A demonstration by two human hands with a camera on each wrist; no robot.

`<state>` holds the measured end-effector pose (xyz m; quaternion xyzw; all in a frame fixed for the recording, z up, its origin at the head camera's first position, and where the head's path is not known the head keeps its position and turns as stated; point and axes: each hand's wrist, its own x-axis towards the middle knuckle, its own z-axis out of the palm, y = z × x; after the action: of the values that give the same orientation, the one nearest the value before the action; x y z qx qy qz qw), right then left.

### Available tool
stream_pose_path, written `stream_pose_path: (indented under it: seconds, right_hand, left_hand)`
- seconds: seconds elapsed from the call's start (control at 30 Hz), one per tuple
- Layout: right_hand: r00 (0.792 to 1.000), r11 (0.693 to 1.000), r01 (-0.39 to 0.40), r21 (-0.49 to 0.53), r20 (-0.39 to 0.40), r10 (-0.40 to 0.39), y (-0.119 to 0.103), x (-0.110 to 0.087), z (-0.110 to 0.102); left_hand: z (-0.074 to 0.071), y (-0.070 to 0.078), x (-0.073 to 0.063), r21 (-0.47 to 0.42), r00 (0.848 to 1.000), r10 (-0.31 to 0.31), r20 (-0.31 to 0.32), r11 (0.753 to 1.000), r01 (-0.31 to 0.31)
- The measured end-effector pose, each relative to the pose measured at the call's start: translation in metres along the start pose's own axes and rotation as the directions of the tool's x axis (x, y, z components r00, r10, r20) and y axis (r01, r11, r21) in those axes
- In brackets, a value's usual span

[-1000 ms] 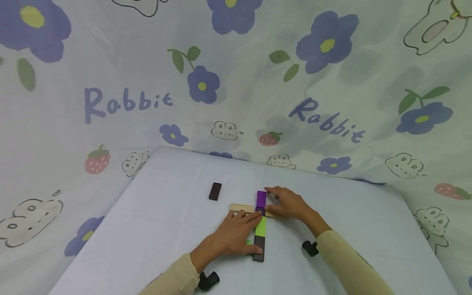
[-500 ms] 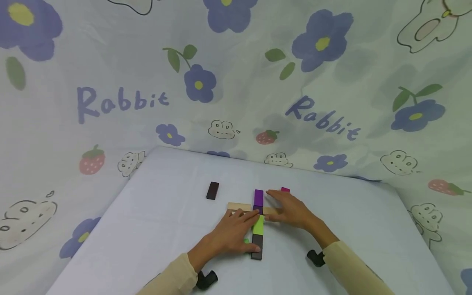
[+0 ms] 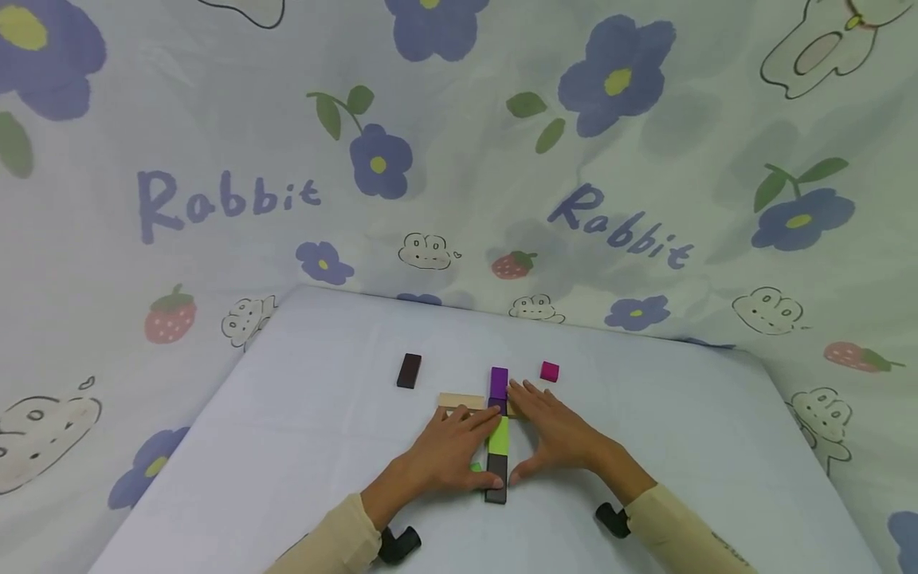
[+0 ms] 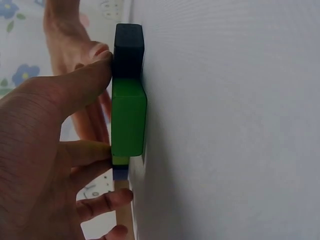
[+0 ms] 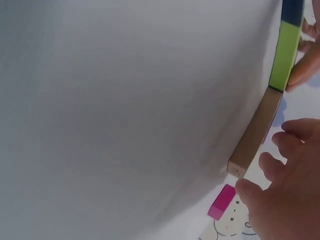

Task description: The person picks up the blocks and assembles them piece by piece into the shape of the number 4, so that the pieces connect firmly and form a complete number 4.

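A row of wooden blocks runs away from me in the head view: dark grey (image 3: 496, 466), lime (image 3: 499, 438), dark purple (image 3: 495, 403) and bright purple (image 3: 499, 383). Plain wood blocks stick out on both sides, the left one (image 3: 461, 400) and the right one (image 5: 255, 132), mostly covered by my right hand in the head view. My left hand (image 3: 455, 450) lies along the row's left side, thumb on the dark grey block, a fingertip at the dark purple one. A green block (image 4: 129, 117) sits beside that thumb. My right hand (image 3: 562, 434) spreads along the row's right side, fingers extended, holding nothing.
A magenta block (image 3: 549, 371) lies beyond my right hand. Farther left is a dark brown block (image 3: 409, 371). The white table (image 3: 323, 422) ends at a printed cloth (image 3: 459, 199) at the back and sides.
My right hand has let go of the right plain block, uncovering the magenta block, and has swung alongside the row with its thumb toward the dark grey block. The left hand stays put.
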<state>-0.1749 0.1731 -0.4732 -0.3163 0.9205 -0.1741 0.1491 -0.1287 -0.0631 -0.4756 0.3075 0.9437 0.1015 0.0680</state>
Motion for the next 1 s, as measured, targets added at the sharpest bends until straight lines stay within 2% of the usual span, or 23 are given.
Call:
stream_pose_path:
  seconds: [0.1,0.23,0.5,1.0]
  right_hand:
    - [0.999,0.998,0.032,-0.049,-0.006,-0.032,-0.0012,0.0006,0.0037]
    - [0.999,0.996,0.037,-0.084,-0.011,-0.038,-0.0024,0.0017,0.0065]
    - [1.000,0.995,0.017,-0.095,-0.009,-0.017,-0.0051,0.0033,0.0067]
    - [1.000,0.993,0.030,-0.111,-0.006,-0.031,-0.0056,0.0035,0.0081]
  left_hand:
    - [-0.0005,0.0000,-0.0002,-0.001,1.000,0.006,-0.007,1.000,-0.006]
    - [0.0006,-0.0003,-0.0001,0.007,1.000,0.013,-0.014,1.000,-0.013]
    - [0.0019,-0.0008,0.0011,0.007,0.999,0.018,-0.028,1.000,-0.018]
    - [0.0005,-0.0004,0.0007,0.016,0.998,0.047,-0.039,0.999,-0.046]
